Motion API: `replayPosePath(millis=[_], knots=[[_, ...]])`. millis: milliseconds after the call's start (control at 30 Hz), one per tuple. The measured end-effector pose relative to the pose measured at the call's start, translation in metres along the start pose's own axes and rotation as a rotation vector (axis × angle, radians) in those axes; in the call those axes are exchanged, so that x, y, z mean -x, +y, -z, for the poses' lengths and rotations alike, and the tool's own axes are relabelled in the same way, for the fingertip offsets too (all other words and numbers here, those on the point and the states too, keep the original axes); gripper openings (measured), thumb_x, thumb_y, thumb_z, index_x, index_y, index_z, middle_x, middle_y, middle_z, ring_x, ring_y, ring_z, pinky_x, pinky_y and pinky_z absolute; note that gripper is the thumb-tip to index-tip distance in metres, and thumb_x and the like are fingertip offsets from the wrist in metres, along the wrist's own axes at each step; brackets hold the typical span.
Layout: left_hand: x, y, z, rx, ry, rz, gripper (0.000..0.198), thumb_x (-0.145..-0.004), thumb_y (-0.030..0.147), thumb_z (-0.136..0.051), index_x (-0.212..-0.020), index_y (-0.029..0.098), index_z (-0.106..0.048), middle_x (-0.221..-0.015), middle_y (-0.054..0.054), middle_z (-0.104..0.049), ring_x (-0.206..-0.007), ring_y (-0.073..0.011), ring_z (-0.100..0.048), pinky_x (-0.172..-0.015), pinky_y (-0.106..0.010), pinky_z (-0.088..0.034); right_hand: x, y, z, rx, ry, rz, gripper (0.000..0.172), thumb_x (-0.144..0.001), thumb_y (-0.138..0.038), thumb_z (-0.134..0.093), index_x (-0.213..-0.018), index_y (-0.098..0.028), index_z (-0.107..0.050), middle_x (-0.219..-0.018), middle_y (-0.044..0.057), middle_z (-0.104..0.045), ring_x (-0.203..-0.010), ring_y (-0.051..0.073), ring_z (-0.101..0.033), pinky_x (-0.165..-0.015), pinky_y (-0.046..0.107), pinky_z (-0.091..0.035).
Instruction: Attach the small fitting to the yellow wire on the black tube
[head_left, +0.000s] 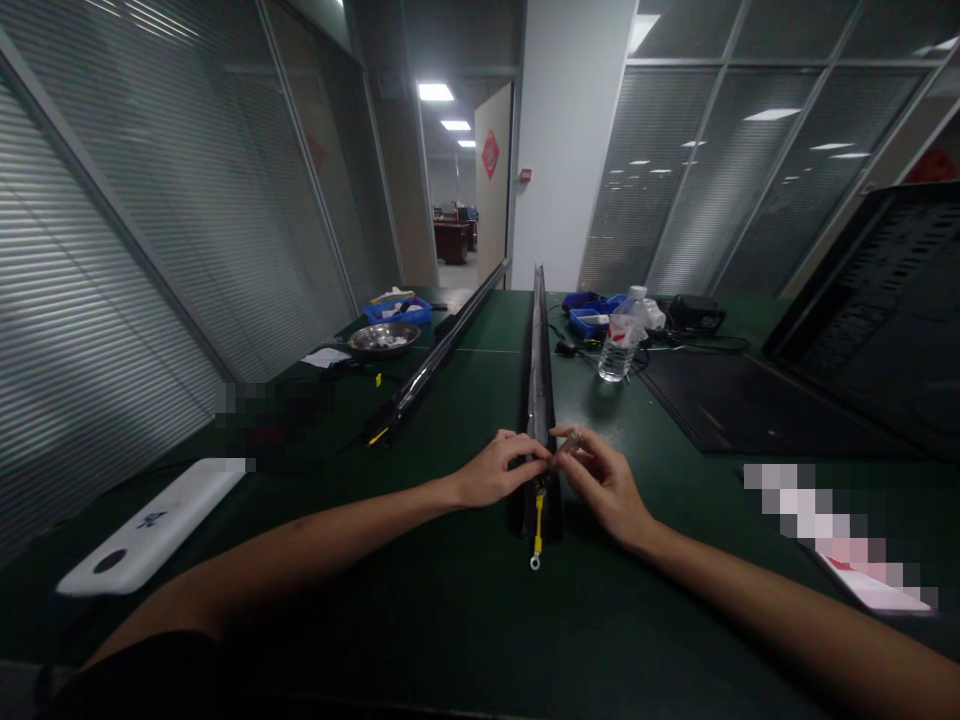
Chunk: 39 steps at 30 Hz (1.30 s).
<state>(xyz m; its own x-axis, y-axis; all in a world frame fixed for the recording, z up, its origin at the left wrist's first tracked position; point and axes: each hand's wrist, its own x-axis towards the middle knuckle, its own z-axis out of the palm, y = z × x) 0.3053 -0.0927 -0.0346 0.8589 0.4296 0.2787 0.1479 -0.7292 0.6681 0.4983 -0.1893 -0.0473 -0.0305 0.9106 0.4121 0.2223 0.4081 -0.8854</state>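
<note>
A long black channel-shaped strip (540, 370) runs away from me along the table. At its near end a yellow wire (539, 520) comes out, tipped with a metal ring terminal (535, 563). My left hand (499, 470) rests over the strip from the left, thumb and fingers pinched together; what lies between the tips is hidden. From the right, my right hand (606, 490) holds a small see-through piece (573, 441) between thumb and fingers, its exact kind unclear. The fingertips of both hands meet just above the strip's near end.
A second black strip (442, 345) lies slantwise to the left. Behind it are a metal bowl (384, 339) and a blue tray (397, 311). A water bottle (622, 335), black mat (739, 400) and dark monitor (870, 320) stand right. A white plastic object (161, 525) lies front left.
</note>
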Motion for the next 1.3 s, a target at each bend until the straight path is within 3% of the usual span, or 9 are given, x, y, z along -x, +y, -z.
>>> replayPosePath(millis=[267,567,1300], knots=[[-0.0003,-0.0051,-0.0005,0.011,-0.032,-0.019,0.021,-0.104,0.030,-0.052,-0.111,0.019,-0.068,-0.103,-0.002,-0.070,-0.102,-0.0190,-0.062,-0.100,-0.033,-0.034,-0.0040,-0.0011,0.0029,0.115,-0.022,0.050,0.026,-0.099,-0.041,-0.060,-0.106,-0.020,-0.074,-0.082,0.003,-0.058,-0.066,0.015,-0.054,-0.054,0.025,-0.042],[0.0010,-0.0056,-0.0006,0.014,-0.033,-0.001,0.021,-0.103,0.032,-0.052,-0.112,0.020,-0.067,-0.103,-0.002,-0.069,-0.102,-0.0199,-0.061,-0.101,-0.034,-0.033,-0.0042,-0.0033,0.0015,0.065,-0.031,0.020,0.027,-0.099,-0.041,-0.061,-0.113,-0.022,-0.073,-0.084,0.002,-0.057,-0.062,0.014,-0.053,-0.052,0.024,-0.042],[0.0019,-0.0073,-0.0057,-0.039,0.015,-0.034,0.017,-0.099,0.027,-0.057,-0.108,0.017,-0.067,-0.100,-0.002,-0.068,-0.100,-0.0186,-0.061,-0.094,-0.032,-0.032,-0.0030,0.0028,0.0025,0.076,-0.061,-0.009,0.026,-0.099,-0.042,-0.061,-0.109,-0.022,-0.074,-0.083,0.003,-0.058,-0.063,0.014,-0.053,-0.050,0.024,-0.041]])
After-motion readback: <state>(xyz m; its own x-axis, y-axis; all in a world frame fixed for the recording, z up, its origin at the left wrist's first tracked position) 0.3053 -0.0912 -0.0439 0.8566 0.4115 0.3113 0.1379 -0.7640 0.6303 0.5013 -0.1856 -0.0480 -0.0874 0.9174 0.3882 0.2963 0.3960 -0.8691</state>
